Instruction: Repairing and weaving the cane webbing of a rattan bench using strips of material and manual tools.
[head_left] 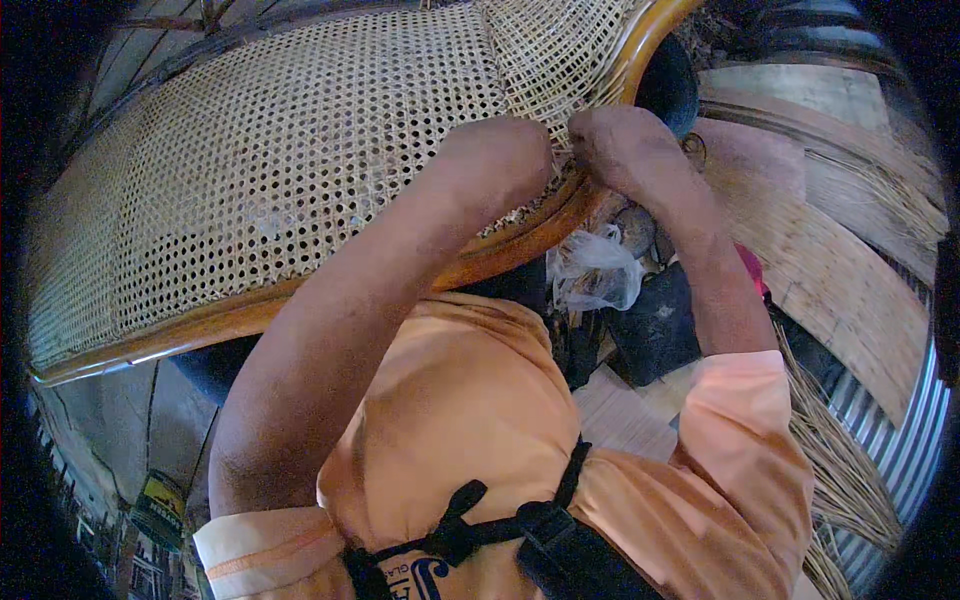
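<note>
A woven cane panel [300, 130] with small regular holes is set in a glossy wooden frame [530, 237], part of a long curved piece of furniture. My left hand [508, 152] rests over the cane near the frame's right-hand bend. Close beside it, with a narrow gap between them, my right hand [622, 142] is at the frame's curved edge. Both are closed, with their fingers turned away from me and mostly hidden. Whatever they grip, perhaps a thin strand, cannot be made out. Looser weave [555, 60] rises beyond my hands toward the upper curve.
Below the frame lies a clear plastic bag [597, 268] next to a dark container-like object [655, 325]. Wooden boards [840, 270] lie to the right, with bundles of cane strips [845, 480] and corrugated metal sheet. A dark green tin [160, 510] stands at lower left.
</note>
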